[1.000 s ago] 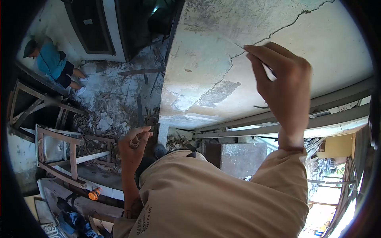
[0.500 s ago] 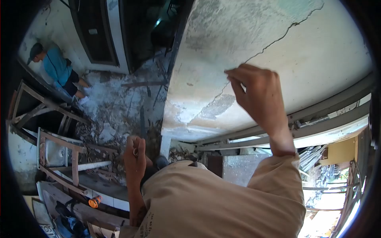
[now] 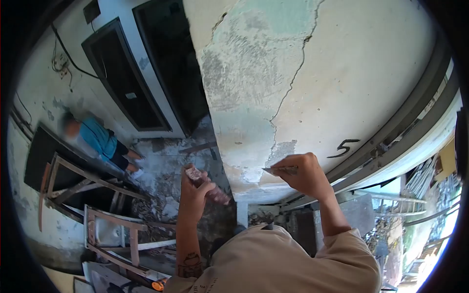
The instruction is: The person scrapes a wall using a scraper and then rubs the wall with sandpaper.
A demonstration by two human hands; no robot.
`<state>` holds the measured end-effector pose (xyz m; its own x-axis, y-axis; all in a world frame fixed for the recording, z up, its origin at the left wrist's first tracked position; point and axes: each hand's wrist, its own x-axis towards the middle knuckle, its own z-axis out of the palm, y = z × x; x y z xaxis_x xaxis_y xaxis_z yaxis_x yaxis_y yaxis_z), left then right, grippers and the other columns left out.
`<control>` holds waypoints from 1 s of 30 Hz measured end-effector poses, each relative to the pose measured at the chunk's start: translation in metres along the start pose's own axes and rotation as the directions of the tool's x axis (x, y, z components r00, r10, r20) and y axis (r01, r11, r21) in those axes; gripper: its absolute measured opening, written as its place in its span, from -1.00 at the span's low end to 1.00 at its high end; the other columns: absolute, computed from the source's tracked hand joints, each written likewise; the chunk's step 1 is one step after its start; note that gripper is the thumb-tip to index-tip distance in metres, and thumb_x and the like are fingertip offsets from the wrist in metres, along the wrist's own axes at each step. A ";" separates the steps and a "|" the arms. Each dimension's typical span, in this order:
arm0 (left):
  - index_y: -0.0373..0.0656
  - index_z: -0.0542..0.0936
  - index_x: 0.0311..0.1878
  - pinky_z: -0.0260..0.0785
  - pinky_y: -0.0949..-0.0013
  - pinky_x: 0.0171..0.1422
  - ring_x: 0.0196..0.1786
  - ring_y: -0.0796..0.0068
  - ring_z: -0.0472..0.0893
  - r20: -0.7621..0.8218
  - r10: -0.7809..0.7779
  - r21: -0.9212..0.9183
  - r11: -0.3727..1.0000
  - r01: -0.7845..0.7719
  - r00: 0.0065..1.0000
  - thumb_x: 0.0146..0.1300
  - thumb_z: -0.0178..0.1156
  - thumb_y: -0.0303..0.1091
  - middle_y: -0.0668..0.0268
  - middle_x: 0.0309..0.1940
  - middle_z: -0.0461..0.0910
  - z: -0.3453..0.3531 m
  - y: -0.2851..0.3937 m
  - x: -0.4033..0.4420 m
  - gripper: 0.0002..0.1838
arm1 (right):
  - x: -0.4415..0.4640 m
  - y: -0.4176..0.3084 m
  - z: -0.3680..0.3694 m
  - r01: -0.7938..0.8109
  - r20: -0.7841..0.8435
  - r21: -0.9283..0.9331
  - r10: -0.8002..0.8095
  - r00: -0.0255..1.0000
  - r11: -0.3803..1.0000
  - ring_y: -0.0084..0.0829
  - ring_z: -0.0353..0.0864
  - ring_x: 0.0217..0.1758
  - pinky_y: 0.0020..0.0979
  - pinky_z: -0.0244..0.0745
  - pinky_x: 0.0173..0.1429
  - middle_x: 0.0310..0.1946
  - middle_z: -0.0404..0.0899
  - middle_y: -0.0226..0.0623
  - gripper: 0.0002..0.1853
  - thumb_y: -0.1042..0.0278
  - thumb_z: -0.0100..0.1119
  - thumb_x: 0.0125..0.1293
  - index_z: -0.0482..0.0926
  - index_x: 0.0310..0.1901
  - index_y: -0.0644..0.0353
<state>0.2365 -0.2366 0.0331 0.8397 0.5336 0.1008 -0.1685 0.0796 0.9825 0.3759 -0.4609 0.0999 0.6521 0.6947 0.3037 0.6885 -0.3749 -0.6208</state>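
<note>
My left hand (image 3: 194,194) is closed around a rough, reddish-brown chunk (image 3: 218,196) with a pale, speckled end; its exact kind is unclear. To the right, my right hand (image 3: 308,178) pinches a thin, pointed metal blade (image 3: 267,170), mostly covered by the fingers. The blade's tip points left, near the lower part of a cracked plaster wall (image 3: 351,73); whether it touches the wall I cannot tell. A long crack (image 3: 294,80) runs down the wall towards a grey bare patch (image 3: 283,150) just above my right hand.
A person in a blue shirt (image 3: 99,139) stands at the left by the far wall. Wooden frames (image 3: 105,180) and an orange object (image 3: 159,284) lie at the lower left. Debris covers the floor (image 3: 168,163). A black "5" (image 3: 343,148) marks the wall beside a long rail (image 3: 391,146).
The view has shifted, bringing the black "5" into sight. My right hand has come down from the crack, and its blade now shows. My left hand has turned, showing the chunk.
</note>
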 end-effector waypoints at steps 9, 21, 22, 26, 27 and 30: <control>-0.26 0.39 -0.16 0.48 0.46 -0.08 -0.19 0.57 0.51 -0.085 0.604 0.284 0.777 -0.562 0.792 -0.01 0.38 -0.65 0.33 -0.23 0.41 0.050 0.085 0.040 -0.60 | -0.028 0.033 0.011 -0.119 0.009 0.061 0.119 0.993 0.991 -0.31 0.70 -0.38 -0.44 0.55 -0.22 -0.41 0.69 -0.18 -0.85 0.46 0.36 0.04 0.71 -0.31 0.24; -0.20 0.65 -0.27 0.44 0.32 -0.12 -0.18 0.31 0.57 0.548 0.824 0.559 -0.236 -0.795 0.140 -0.02 0.30 -0.63 0.28 -0.32 0.59 0.098 0.102 0.105 -0.80 | -0.049 0.042 0.013 -0.171 0.069 0.123 0.164 0.984 0.977 -0.31 0.69 -0.36 -0.43 0.56 -0.19 -0.41 0.69 -0.21 -0.86 0.44 0.36 0.03 0.71 -0.32 0.20; -0.19 0.66 -0.27 0.45 0.33 -0.09 -0.14 0.31 0.58 0.608 0.788 0.524 -0.306 -0.795 0.097 -0.02 0.28 -0.65 0.28 -0.30 0.60 0.098 0.101 0.106 -0.78 | -0.052 0.042 0.012 -0.170 0.061 0.125 0.163 0.985 0.978 -0.31 0.69 -0.36 -0.43 0.56 -0.19 -0.41 0.69 -0.21 -0.86 0.44 0.36 0.03 0.71 -0.32 0.20; -0.05 0.70 -0.21 0.49 0.41 -0.03 0.04 0.43 0.56 0.735 0.678 0.431 -0.476 -0.767 -0.008 0.01 0.29 -0.53 0.43 -0.13 0.64 0.094 0.094 0.112 -0.76 | -0.061 0.044 0.013 -0.188 0.114 0.109 0.175 0.978 0.976 -0.29 0.69 -0.35 -0.42 0.57 -0.19 -0.40 0.68 -0.21 -0.86 0.43 0.35 0.03 0.72 -0.32 0.19; 0.06 0.68 -0.10 0.40 0.31 0.19 0.15 0.46 0.50 0.753 0.657 0.451 -0.475 -0.755 0.036 0.03 0.30 -0.44 0.55 0.02 0.60 0.089 0.094 0.116 -0.69 | -0.063 0.046 0.013 -0.204 0.122 0.104 0.191 0.974 0.973 -0.30 0.69 -0.34 -0.41 0.57 -0.18 -0.40 0.68 -0.21 -0.86 0.42 0.35 0.04 0.72 -0.32 0.19; 0.15 0.62 0.04 0.14 0.16 0.42 0.25 0.47 0.43 0.783 0.620 0.495 -0.579 -0.647 0.044 0.06 0.28 -0.39 0.62 0.16 0.51 0.083 0.106 0.128 -0.59 | -0.066 0.047 0.014 -0.204 0.107 0.097 0.194 0.975 0.974 -0.29 0.69 -0.33 -0.41 0.56 -0.17 -0.39 0.69 -0.21 -0.85 0.41 0.35 0.04 0.72 -0.31 0.18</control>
<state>0.3691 -0.2293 0.1630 0.3373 -0.5866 0.7363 -0.1904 -0.8085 -0.5569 0.3610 -0.5155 0.0407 0.7356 0.6702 0.0988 0.5066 -0.4473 -0.7371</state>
